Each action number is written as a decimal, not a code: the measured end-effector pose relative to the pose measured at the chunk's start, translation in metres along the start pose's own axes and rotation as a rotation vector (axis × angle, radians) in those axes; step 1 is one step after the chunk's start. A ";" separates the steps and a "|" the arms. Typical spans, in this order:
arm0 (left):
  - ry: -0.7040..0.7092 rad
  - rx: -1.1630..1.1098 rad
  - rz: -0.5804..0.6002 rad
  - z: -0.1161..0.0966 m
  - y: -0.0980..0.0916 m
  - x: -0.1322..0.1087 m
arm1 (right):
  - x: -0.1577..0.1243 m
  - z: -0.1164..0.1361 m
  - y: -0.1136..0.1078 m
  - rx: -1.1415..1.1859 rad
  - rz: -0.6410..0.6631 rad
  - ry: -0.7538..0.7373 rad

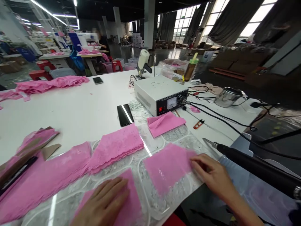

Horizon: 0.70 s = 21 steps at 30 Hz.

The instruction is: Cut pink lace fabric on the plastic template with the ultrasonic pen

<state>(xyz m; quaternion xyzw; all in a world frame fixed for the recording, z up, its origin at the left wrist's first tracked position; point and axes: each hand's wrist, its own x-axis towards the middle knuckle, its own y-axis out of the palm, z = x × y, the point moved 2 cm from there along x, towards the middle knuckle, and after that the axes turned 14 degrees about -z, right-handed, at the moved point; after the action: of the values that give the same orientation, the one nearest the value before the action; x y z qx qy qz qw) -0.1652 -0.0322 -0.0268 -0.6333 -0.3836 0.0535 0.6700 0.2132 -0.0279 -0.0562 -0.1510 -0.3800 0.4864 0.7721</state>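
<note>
The white control box (160, 94) stands in the middle of the table. Well in front of it, close to the person, lies a clear plastic tray (152, 201) with shallow compartments.

The left hand (103, 202) lies flat on a pink cloth piece (133, 197), palm down and fingers close together, in front of the box and a little to its left. The right hand (211, 175) is in front of the box and to its right. Its bent fingertips touch the right edge of a pink lace piece (166, 166) on the tray, but it cannot be told if they pinch this edge.

Between the box and the left hand is a stack of pink lace (115, 147). A folded pink cloth (163, 123) lies just in front of the box, and a black phone (125, 114) just beside its left front corner. Red snips (198, 124) lie near its right front corner. A black wand (256, 169) lies right of the right hand.
</note>
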 end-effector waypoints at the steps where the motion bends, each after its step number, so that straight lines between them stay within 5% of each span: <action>1: 0.070 -0.022 -0.020 -0.005 0.007 0.023 | 0.002 -0.014 -0.006 -0.031 -0.057 0.038; 4: 0.182 -0.036 0.025 -0.016 0.033 0.074 | 0.006 -0.040 -0.016 -0.077 -0.128 0.096; 7: 0.271 -0.015 0.061 -0.021 0.054 0.096 | 0.010 -0.046 -0.016 -0.072 -0.126 0.099; 21: 0.350 0.190 -0.012 -0.028 0.057 0.095 | 0.019 -0.048 -0.009 -0.001 -0.051 -0.024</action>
<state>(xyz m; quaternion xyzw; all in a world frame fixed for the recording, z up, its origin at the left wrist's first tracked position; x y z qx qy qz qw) -0.0591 0.0094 -0.0319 -0.5644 -0.2583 -0.0256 0.7836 0.2587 -0.0090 -0.0745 -0.1355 -0.3933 0.4683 0.7795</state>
